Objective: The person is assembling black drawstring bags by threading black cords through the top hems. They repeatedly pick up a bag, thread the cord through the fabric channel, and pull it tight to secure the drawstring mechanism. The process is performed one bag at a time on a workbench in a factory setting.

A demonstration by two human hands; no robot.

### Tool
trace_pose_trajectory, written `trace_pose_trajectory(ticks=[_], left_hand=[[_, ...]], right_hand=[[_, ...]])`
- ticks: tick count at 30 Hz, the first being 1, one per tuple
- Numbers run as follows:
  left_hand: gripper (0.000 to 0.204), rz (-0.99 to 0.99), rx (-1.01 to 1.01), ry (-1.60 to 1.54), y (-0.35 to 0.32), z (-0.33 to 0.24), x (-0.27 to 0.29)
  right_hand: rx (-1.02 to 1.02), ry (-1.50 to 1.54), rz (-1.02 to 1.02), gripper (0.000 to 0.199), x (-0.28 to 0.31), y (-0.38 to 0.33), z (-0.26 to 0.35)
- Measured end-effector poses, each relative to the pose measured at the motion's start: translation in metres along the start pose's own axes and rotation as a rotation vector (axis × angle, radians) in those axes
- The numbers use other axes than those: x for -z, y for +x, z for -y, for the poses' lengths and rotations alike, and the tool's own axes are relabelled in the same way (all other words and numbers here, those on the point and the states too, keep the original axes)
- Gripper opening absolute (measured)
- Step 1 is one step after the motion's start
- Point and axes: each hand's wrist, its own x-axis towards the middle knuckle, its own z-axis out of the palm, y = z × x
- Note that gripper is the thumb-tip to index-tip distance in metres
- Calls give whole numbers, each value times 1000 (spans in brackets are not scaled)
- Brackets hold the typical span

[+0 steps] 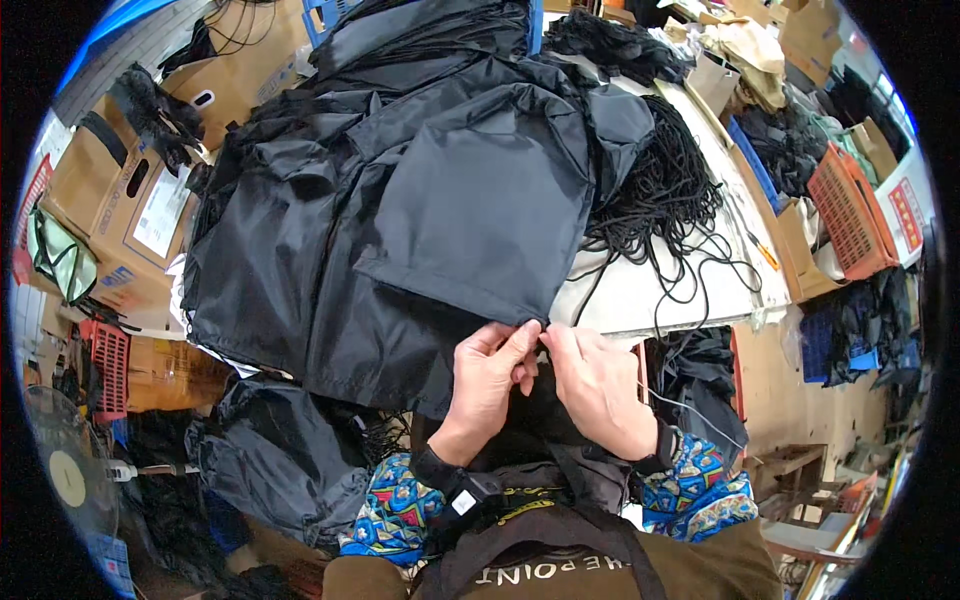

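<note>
A flat black fabric bag (480,215) lies on top of a heap of similar black bags on the table, its hemmed edge toward me. At that bag's near right corner my left hand (483,378) is closed, thumb and forefinger pinching the corner. My right hand (598,388) is closed too, its fingertips pressed together right beside the left thumb. What lies between the right fingertips is too small and hidden to make out. To the right of the bag spreads a tangled bundle of black cords (665,185), several loose ends trailing over the white tabletop (610,300).
Cardboard boxes (120,215) stand at the left, with a red crate (105,365) below. A dark fabric pile (285,460) sits low left, near a round fan (70,475). An orange crate (850,210) is at right; an orange-handled tool (765,250) lies at the table's right edge.
</note>
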Motion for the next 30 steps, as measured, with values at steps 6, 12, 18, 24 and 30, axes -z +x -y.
trace_pose_trajectory(ticks=[6, 12, 18, 24, 30], left_hand=[[20, -243, -214, -122, 15, -33, 26], [24, 148, 66, 175, 5, 13, 0], [27, -254, -330, -140, 22, -21, 41], [35, 37, -312, 383, 13, 5, 9], [39, -140, -271, -92, 22, -30, 3]], right_hand=[[11, 188, 266, 23, 37, -10, -48], [-18, 221, 132, 18, 33, -15, -47], [-170, 517, 406, 25, 53, -26, -46], [-254, 483, 253, 13, 47, -34, -47], [-175, 503, 166, 13, 26, -35, -47]])
